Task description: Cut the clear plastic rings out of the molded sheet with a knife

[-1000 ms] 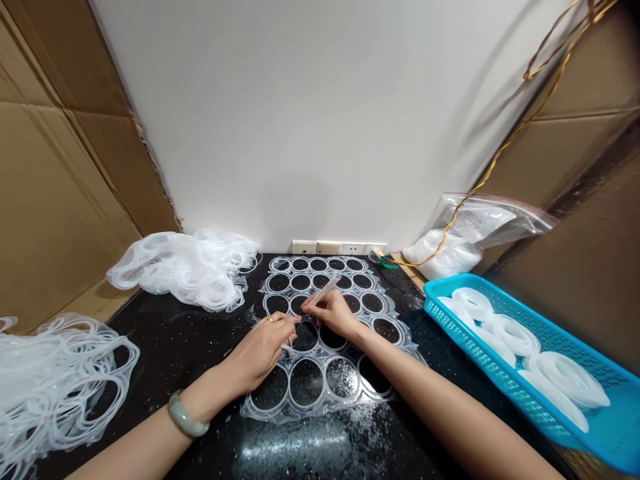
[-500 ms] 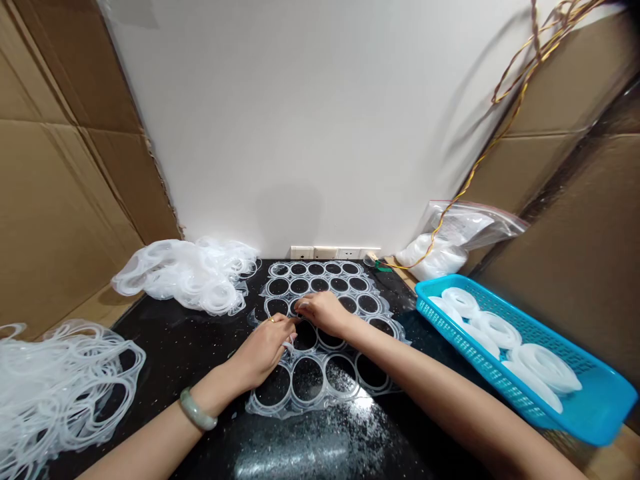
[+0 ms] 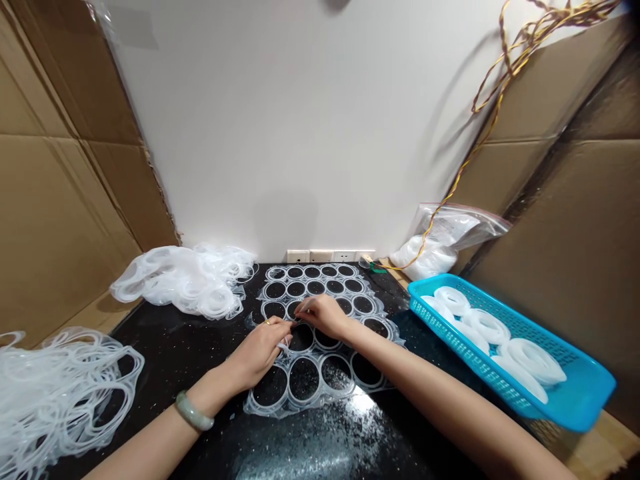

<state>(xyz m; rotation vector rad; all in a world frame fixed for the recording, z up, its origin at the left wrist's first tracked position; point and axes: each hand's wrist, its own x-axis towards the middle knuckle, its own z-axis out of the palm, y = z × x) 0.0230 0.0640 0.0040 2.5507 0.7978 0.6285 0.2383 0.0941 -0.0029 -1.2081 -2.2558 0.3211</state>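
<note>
A translucent, rubbery sheet of moulded rings (image 3: 286, 408) lies flat on the black speckled tabletop, its rings in several rows. My left hand (image 3: 260, 352) is over the sheet's left side, fingers closed in a pinch, with a bit of clear material showing by the fingertips. It wears a finger ring, and a green bangle (image 3: 193, 411) circles the wrist. Just beyond it, my right hand (image 3: 325, 315) pinches at a ring in the middle rows, its fingertips close to the left ones. What exactly lies between the fingertips is partly hidden.
Stacked white rings (image 3: 534, 361) sit in a blue basket (image 3: 583, 407) at right. Tangled translucent ring scraps (image 3: 75, 393) lie at front left, a whitish film pile (image 3: 175, 280) behind. A clear bag (image 3: 430, 257), sockets (image 3: 323, 256), twisted yellow-brown wire (image 3: 463, 167) and cardboard sides surround the table.
The camera view has shifted slightly, moving the basket and wire a little left. Both hands stay over almost the same spot on the sheet, still pinching.
</note>
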